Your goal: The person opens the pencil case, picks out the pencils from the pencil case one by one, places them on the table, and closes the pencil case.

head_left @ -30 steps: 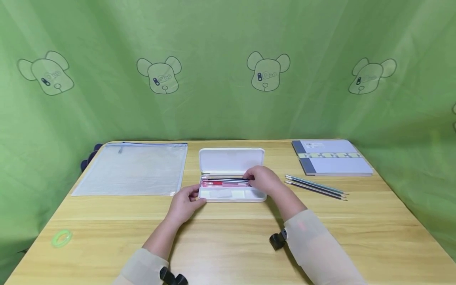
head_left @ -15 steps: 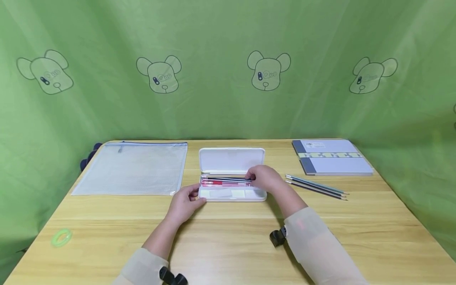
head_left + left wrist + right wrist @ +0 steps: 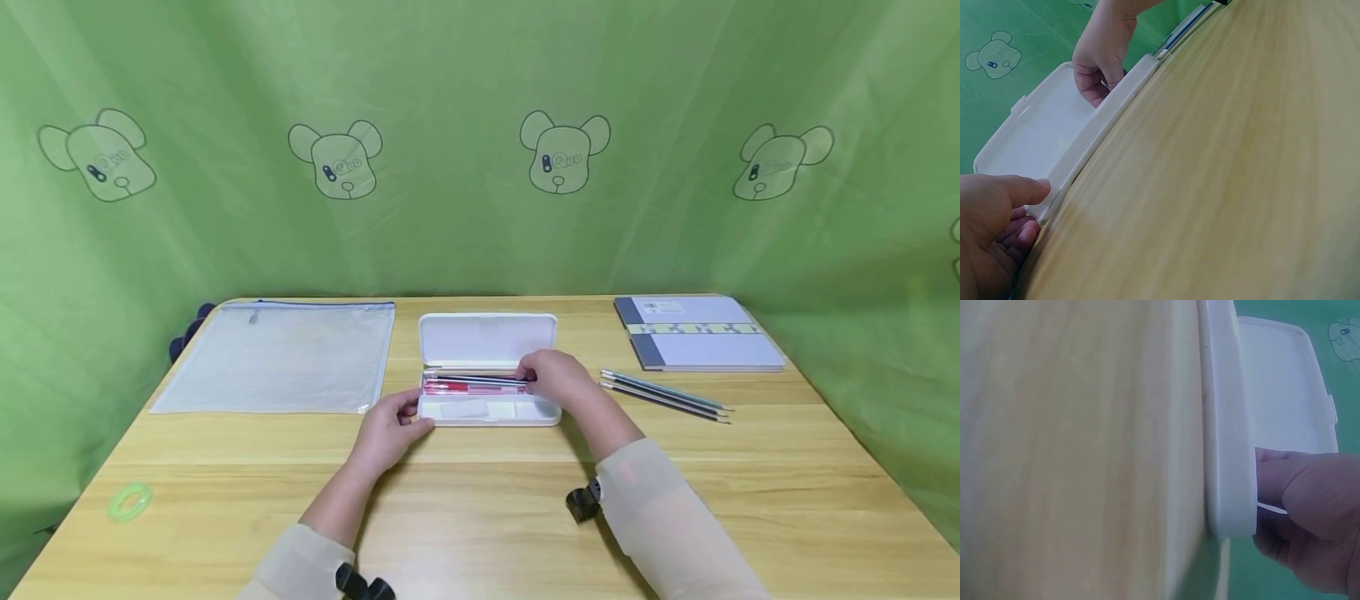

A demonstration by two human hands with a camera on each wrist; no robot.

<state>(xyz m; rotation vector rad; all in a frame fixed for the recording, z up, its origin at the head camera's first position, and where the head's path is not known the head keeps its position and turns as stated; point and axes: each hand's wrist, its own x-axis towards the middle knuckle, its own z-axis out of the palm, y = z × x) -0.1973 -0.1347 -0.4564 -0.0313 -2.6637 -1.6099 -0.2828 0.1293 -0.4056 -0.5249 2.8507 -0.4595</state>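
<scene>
An open white pencil case [image 3: 487,410] stands mid-table, its lid [image 3: 487,339] tilted back. Inside lie several pencils [image 3: 468,379] and a red pen [image 3: 457,387], lengthwise. My left hand [image 3: 386,432] grips the case's left end, thumb on the front corner, as the left wrist view also shows. From the right, my right hand [image 3: 557,379] reaches into the case with bent fingers, holding the right ends of the pencils. In the right wrist view its fingertips are hidden behind the case's wall [image 3: 1230,425].
Several loose pencils [image 3: 663,397] lie right of the case. A notebook [image 3: 697,352] with a patterned band sits at the back right. A clear zip pouch [image 3: 285,358] covers the back left, and a green ring [image 3: 130,502] lies at the front left.
My right hand has shifted very slightly to the right inside the case, and the pencils in it have moved a little. My left hand has stayed on the case's left end.
</scene>
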